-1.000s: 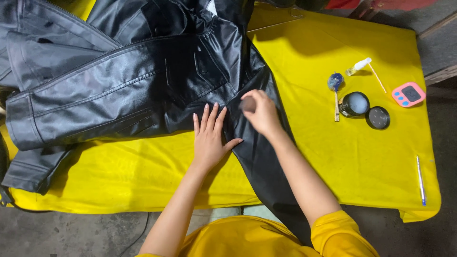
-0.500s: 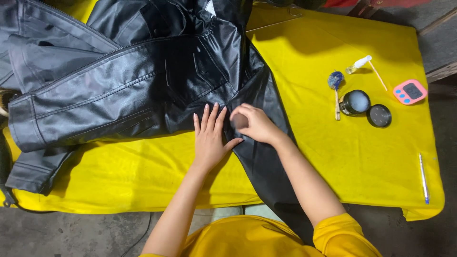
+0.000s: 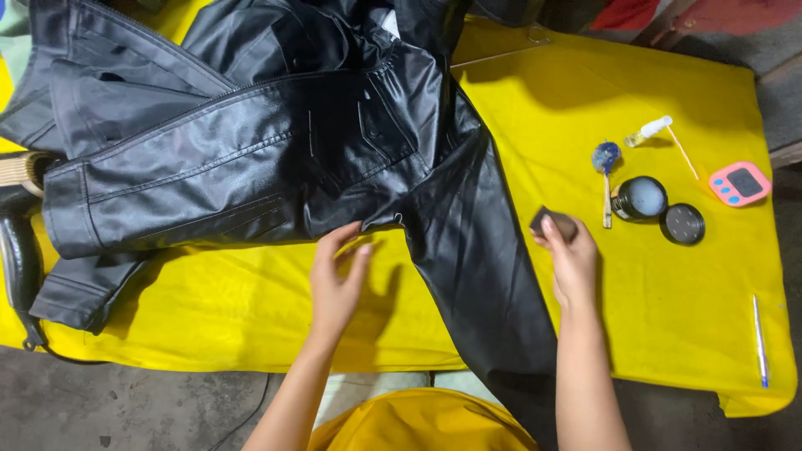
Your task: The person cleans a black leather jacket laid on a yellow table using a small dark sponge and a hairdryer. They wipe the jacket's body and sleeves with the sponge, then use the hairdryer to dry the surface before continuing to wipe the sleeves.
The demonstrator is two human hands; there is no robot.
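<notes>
From the head view, a black leather jacket (image 3: 251, 150) lies spread over a table under a yellow cloth (image 3: 585, 100), one sleeve (image 3: 480, 276) trailing toward the person and off the near edge. The left hand (image 3: 337, 280) is open, fingers loosely spread, resting at the jacket's lower hem where sleeve meets body. The right hand (image 3: 571, 255) is clenched around a small dark pad (image 3: 551, 223), lifted clear of the sleeve and held over the cloth near an open jar (image 3: 642, 198). To my eye the work stands between strokes: the pad is off the leather and close to the jar, so the step looks like reloading it. That would call for a short reach right and a light dab, the left hand pinning the jacket flat.

Beside the jar lie its lid (image 3: 683, 224), a small brush (image 3: 606, 167), a dropper bottle (image 3: 650, 130), a pink timer (image 3: 740, 184) and, near the right edge, a pen (image 3: 758, 338). Beyond the table is bare grey concrete floor (image 3: 125, 409), with a dark tool and its cord at the left edge
</notes>
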